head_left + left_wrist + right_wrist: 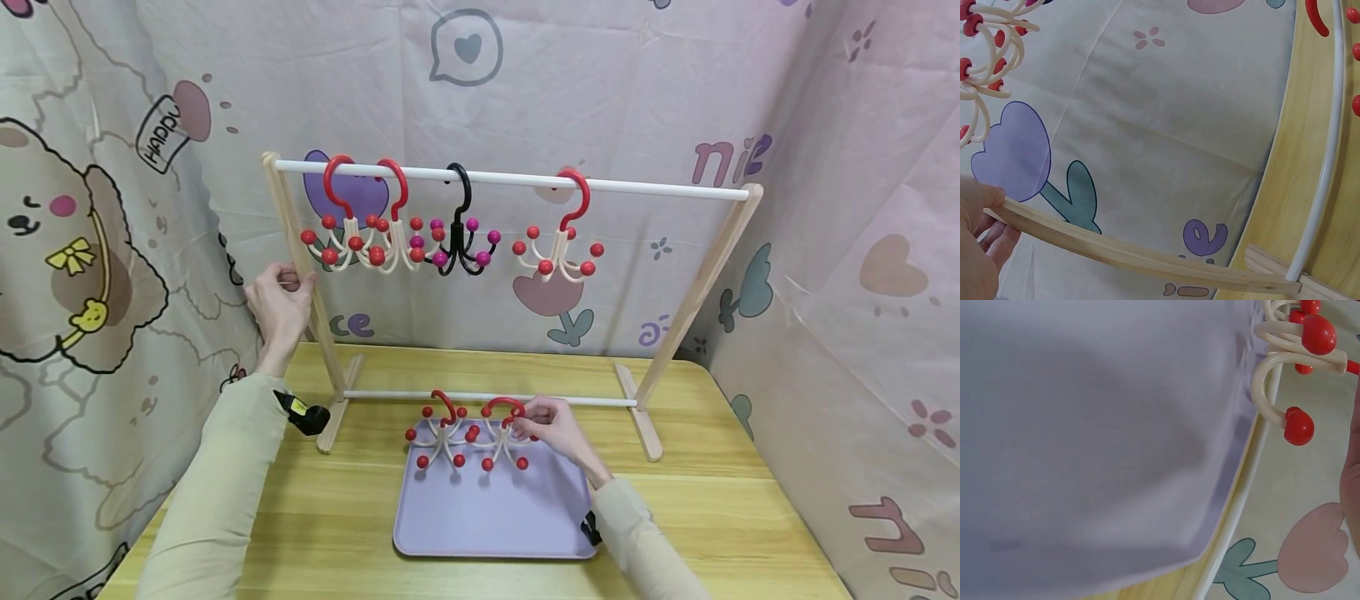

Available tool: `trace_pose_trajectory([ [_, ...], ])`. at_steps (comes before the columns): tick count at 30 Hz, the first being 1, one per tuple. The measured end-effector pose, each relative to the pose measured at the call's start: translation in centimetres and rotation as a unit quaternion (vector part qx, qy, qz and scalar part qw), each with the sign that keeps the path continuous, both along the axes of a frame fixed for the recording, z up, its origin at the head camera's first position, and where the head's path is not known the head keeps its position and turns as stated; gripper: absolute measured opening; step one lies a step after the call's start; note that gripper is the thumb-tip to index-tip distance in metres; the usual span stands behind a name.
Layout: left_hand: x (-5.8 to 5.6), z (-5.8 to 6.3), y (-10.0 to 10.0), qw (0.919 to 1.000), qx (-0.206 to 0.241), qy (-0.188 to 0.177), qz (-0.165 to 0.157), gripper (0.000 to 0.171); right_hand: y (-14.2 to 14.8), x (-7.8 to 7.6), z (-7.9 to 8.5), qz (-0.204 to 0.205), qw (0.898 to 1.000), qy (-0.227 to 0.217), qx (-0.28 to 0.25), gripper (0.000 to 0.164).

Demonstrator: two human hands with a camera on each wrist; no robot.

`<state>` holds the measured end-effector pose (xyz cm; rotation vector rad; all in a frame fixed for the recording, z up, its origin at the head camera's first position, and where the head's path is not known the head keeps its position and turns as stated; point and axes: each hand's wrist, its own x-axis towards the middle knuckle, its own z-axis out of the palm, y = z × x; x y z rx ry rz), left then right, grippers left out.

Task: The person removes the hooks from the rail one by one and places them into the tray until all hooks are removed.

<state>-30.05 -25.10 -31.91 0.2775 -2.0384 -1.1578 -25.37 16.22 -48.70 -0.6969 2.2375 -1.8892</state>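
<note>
My left hand (281, 310) grips the left wooden post (322, 325) of a hanging rack, thumb on one side and fingers on the other in the left wrist view. With its fingertips my right hand (557, 427) pinches the red hook of a cream multi-arm hook hanger (504, 437) with red ball tips, over the back of a lilac tray (491, 517). Close to its left stands a similar red-and-cream hanger (442, 435), its hook pointing up. The right wrist view shows the pinched hanger's curved arms (1261, 387) beside the tray edge; the fingertips are out of frame.
Along the rack's white top rail (510, 177) hang two red-hooked hangers at left, a black hanger (457, 237) with magenta balls, and another red-hooked hanger (559, 246) farther right. A white lower bar (585, 401) runs behind the tray. Printed curtains (480, 108) enclose the wooden table (720, 517).
</note>
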Motion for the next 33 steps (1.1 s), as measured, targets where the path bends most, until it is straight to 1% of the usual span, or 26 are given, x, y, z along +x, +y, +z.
trace_pose_trajectory([
  [5, 0.02, -0.02, 0.0, 1.0, -0.001, 0.002, 0.002, 0.028, -0.19, -0.01, -0.22, 0.002, 1.0, -0.006, 0.006, 0.022],
  [14, 0.02, -0.01, -0.02, 1.0, -0.001, 0.0, 0.002, 0.028, -0.46, -0.06, -0.49, 0.006, 1.0, -0.017, 0.005, 0.02],
  [23, 0.05, 0.04, 0.02, 1.0, 0.001, 0.0, 0.0, 0.028, -0.6, -0.02, -0.3, 0.003, 1.0, -0.016, 0.011, 0.02],
  [33, 0.06, -0.01, -0.01, 1.0, -0.007, 0.004, 0.005, 0.028, -0.52, -0.21, -0.49, -0.001, 1.0, -0.013, 0.023, 0.02],
])
